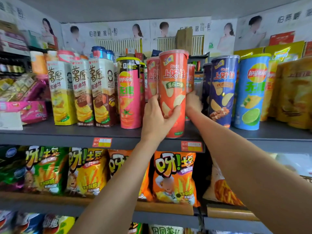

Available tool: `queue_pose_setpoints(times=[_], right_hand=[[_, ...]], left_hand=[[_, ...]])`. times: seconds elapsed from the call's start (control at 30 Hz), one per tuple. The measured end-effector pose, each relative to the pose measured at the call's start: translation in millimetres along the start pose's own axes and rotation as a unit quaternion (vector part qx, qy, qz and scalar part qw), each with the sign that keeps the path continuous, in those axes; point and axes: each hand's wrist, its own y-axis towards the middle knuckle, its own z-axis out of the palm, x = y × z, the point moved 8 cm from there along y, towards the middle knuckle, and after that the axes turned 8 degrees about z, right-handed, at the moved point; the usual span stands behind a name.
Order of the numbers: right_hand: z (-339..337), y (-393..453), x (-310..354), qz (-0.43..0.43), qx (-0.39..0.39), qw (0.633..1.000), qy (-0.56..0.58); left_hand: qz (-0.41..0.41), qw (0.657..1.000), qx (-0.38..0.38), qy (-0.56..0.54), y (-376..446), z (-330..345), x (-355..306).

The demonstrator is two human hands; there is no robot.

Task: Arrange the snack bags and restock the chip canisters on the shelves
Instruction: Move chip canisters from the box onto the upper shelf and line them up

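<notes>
The front red canister (173,92) is hiding most of the two red canisters (152,76) behind it. The right hand (193,101) is blurring, its fingertips disappearing behind the front canister, so its grip is unreadable. Forearms are covering parts of the orange snack bags (174,176) below. The price tags (102,142) are reading as smears. Bags at the bottom edge (166,230) are being cut off.

red canister (173,92) | pink canister (129,97) | navy canister (222,92) | blue canister (251,92)

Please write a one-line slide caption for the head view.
Left hand grips a red chip canister at the shelf; right hand reaches behind.
</notes>
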Motion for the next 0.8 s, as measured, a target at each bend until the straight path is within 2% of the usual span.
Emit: queue_pose_setpoints(times=[0.4,0.57,0.7,0.8], right_hand=[[-25.6,-26.9,-3.8,-0.054,-0.015,0.998,0.0],[-26.1,-32.3,-1.7,-0.056,0.021,0.998,0.006],[-64.4,-48.8,-3.3,-0.118,-0.031,0.988,0.09],[-85.1,-67.3,-0.7,-0.183,0.014,0.969,0.167]], left_hand=[[-0.003,1.0,-0.005,-0.014,-1.6,-0.7,-1.8],[-0.008,1.0,0.002,-0.017,-1.7,-1.0,0.7],[0.001,1.0,0.007,0.005,-1.9,-1.3,-3.6],[0.022,0.998,0.004,0.055,-0.2,4.6,-17.2]])
